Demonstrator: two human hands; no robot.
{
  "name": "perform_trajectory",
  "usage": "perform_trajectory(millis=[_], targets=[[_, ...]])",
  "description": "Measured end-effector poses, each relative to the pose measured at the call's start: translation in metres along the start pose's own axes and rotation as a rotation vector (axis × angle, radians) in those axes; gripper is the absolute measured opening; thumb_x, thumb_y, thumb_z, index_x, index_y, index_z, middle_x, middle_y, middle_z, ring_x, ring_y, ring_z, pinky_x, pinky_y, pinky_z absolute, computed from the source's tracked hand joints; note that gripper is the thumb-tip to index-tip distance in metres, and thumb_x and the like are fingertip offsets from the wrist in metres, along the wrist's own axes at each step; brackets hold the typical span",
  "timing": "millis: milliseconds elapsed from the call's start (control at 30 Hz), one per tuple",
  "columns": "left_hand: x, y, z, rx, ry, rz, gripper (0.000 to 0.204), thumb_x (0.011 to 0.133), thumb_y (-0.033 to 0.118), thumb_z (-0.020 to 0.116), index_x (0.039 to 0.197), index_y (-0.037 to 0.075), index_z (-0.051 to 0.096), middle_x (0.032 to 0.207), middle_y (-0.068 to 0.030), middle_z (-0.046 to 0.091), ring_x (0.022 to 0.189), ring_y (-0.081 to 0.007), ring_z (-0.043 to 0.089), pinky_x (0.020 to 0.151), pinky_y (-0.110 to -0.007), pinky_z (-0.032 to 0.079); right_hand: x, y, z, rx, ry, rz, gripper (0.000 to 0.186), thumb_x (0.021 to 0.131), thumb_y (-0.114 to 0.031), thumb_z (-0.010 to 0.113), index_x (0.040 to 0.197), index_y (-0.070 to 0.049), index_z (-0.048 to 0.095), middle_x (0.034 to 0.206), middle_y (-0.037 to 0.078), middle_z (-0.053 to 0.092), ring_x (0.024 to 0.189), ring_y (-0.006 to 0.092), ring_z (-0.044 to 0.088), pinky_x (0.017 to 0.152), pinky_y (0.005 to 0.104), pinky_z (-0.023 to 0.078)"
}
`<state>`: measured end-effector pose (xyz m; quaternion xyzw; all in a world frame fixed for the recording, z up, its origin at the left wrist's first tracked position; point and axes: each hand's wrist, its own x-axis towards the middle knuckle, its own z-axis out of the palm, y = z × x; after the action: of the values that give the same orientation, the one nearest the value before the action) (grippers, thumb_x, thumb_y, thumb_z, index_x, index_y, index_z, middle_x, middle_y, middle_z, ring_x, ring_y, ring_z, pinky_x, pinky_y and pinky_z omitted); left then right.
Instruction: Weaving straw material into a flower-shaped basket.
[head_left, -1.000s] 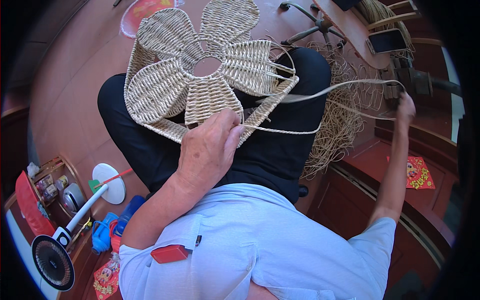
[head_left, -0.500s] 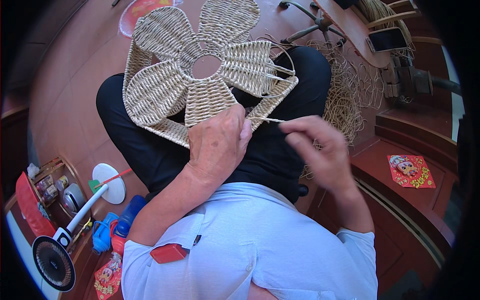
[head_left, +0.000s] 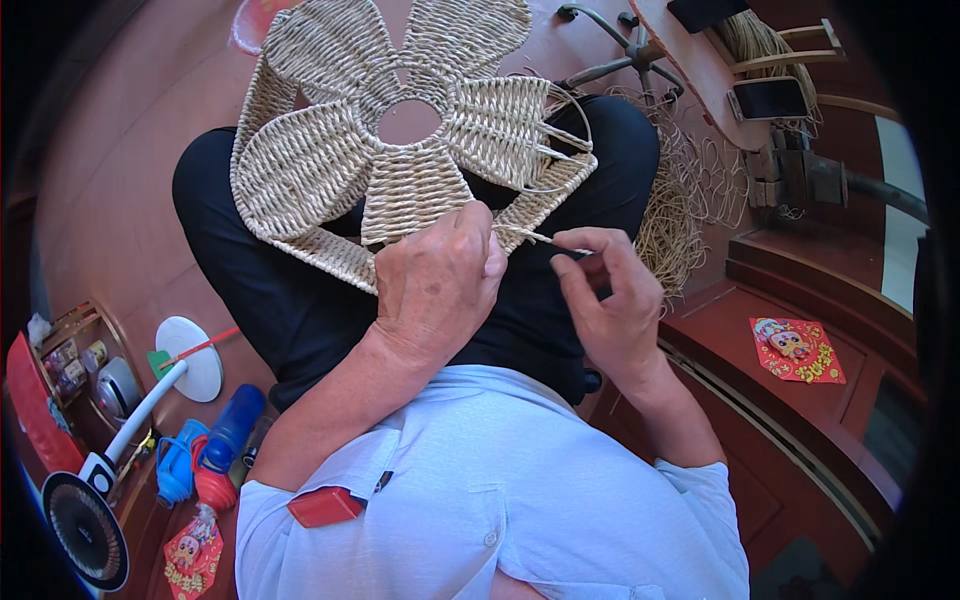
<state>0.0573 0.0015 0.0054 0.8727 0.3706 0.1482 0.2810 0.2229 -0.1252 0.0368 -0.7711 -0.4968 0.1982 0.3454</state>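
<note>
One woven straw piece (head_left: 408, 185) lies across the person's lap: pale, rope-textured, flower-shaped, with five rounded petals about one round hole. Four are densely filled; the right one ends in bare strands and a thin wire loop (head_left: 578, 125). The left hand (head_left: 437, 275) is closed on the near petal, fingertips hidden. One cord (head_left: 522, 233) runs right to the half-open right hand (head_left: 612, 290); whether it is pinched, I cannot tell. Two red cards (head_left: 798, 350) and one fan (head_left: 85, 530) lie beyond.
</note>
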Motion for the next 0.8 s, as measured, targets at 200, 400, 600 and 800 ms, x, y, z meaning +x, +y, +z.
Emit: perform_trajectory(millis=[200, 400, 600, 800], targets=[[0.0, -0.001, -0.001, -0.048, -0.02, 0.018, 0.016, 0.097, 0.017, 0.074, 0.094, 0.008, 0.061, 0.081, -0.0109, 0.072, 0.07, -0.0323, 0.076, 0.06, -0.044, 0.058, -0.001, -0.007, 0.019, -0.019, 0.109, -0.368, 0.027, 0.09, 0.01, 0.076, 0.114, -0.003, 0.072, 0.11, 0.012, 0.079, 0.088, 0.0264, 0.079, 0.073, 0.0349, 0.062], [0.0, -0.001, -0.002, -0.045, -0.031, 0.009, 0.016, 0.098, 0.018, 0.074, 0.096, 0.009, 0.06, 0.083, -0.0101, 0.071, 0.075, -0.0306, 0.076, 0.062, -0.044, 0.058, 0.002, -0.016, 0.032, 0.032, -0.085, -0.105, 0.047, 0.095, 0.007, 0.068, 0.141, -0.001, 0.064, 0.124, 0.018, 0.078, 0.101, 0.0336, 0.082, 0.083, 0.0398, 0.065], [-0.004, -0.006, 0.003, -0.051, 0.018, 0.046, 0.018, 0.098, 0.018, 0.074, 0.095, 0.009, 0.059, 0.081, -0.0095, 0.068, 0.075, -0.0298, 0.075, 0.063, -0.044, 0.057, 0.011, -0.025, 0.033, 0.014, -0.211, -0.004, 0.063, 0.093, 0.007, 0.063, 0.155, 0.0, 0.053, 0.125, 0.024, 0.075, 0.111, 0.0406, 0.078, 0.089, 0.0451, 0.065], [-0.004, -0.006, 0.002, -0.066, 0.01, 0.062, 0.017, 0.098, 0.015, 0.074, 0.094, 0.009, 0.058, 0.081, -0.0093, 0.068, 0.075, -0.0296, 0.074, 0.063, -0.044, 0.056, 0.01, -0.033, 0.02, -0.004, -0.216, -0.004, 0.076, 0.092, 0.011, 0.065, 0.164, -0.005, 0.046, 0.132, 0.017, 0.077, 0.067, 0.0225, 0.071, 0.065, 0.0365, 0.058]])
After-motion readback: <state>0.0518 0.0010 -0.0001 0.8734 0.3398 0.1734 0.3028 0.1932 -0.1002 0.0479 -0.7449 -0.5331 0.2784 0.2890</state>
